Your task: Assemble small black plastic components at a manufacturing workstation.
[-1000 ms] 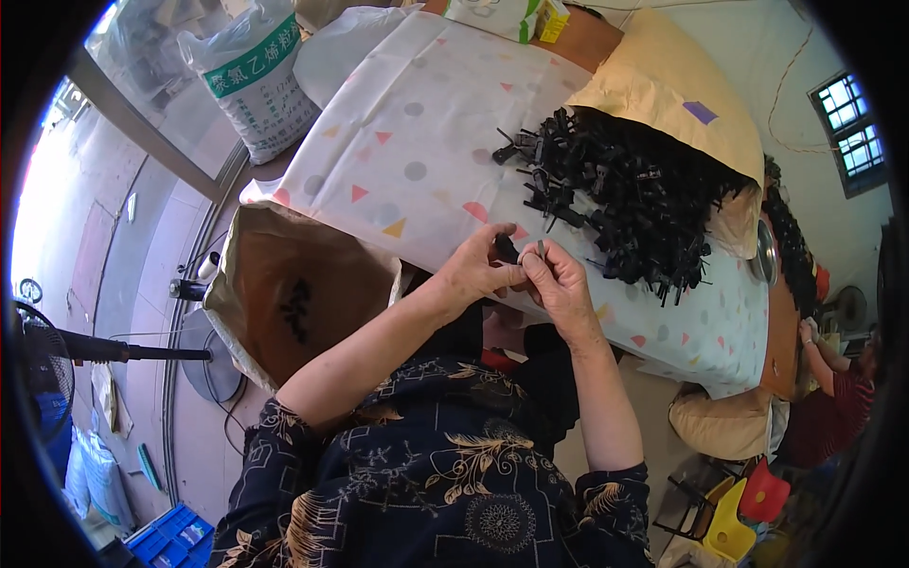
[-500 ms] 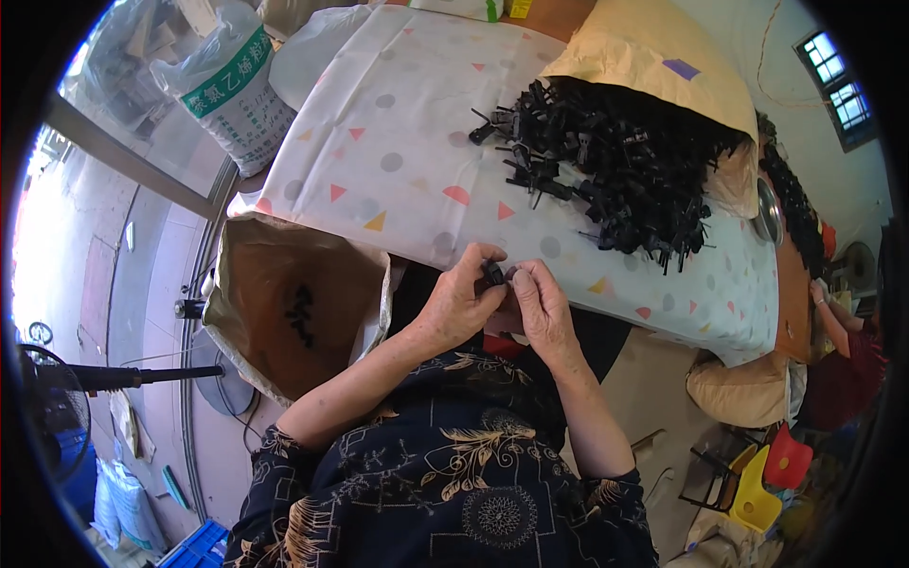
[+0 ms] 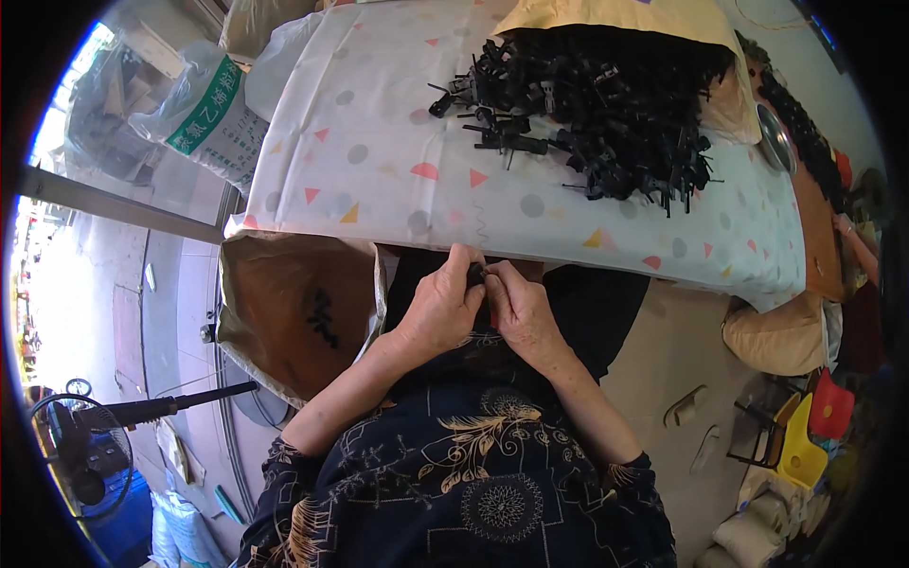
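Note:
My left hand (image 3: 438,301) is closed around a small black plastic part (image 3: 475,275), near the front edge of the table. Against its right side, my right hand (image 3: 525,317) pinches with thumb and forefinger; whatever is between those fingertips is too small to make out. Both hands are close together over my lap. Beyond them, a heap of black plastic parts (image 3: 606,123) with thin prongs spills from a big tan sack (image 3: 653,24) onto the patterned tablecloth (image 3: 379,180).
To the left of my hands an upright sack (image 3: 275,275) gapes, with a few black parts (image 3: 323,317) at its bottom. A fan (image 3: 90,454) stands at the lower left. Far right are a person's arm (image 3: 857,246), a tan sack (image 3: 776,336) and a yellow chair (image 3: 801,445).
The view has shifted, so the table and heap sit higher in the picture. My hands have come closer together, with the right fingertips now against the black part.

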Action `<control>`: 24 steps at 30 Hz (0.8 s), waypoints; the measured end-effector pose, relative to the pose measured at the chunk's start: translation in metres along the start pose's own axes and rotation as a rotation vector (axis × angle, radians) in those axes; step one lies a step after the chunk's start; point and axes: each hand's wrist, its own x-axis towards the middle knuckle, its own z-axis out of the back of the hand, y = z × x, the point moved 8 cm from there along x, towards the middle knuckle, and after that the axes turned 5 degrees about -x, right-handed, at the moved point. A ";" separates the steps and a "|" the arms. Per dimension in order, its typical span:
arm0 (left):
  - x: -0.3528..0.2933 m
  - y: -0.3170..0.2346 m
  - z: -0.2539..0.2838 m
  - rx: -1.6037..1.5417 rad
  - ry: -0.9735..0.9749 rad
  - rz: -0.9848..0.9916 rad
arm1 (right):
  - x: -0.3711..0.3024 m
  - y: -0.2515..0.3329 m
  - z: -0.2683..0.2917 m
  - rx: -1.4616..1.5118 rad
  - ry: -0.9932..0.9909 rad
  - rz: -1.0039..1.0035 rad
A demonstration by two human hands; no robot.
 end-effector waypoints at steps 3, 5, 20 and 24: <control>-0.001 -0.007 0.000 0.187 -0.056 -0.070 | 0.000 -0.006 -0.008 -0.002 -0.063 0.021; 0.001 -0.005 0.003 0.229 -0.073 -0.060 | 0.003 0.000 -0.007 -0.002 -0.130 0.087; -0.022 0.022 0.031 -1.319 -0.092 0.300 | 0.014 0.010 -0.015 0.726 0.087 -0.077; -0.026 0.015 0.017 -1.303 0.092 0.295 | 0.019 0.008 -0.014 0.655 0.170 -0.108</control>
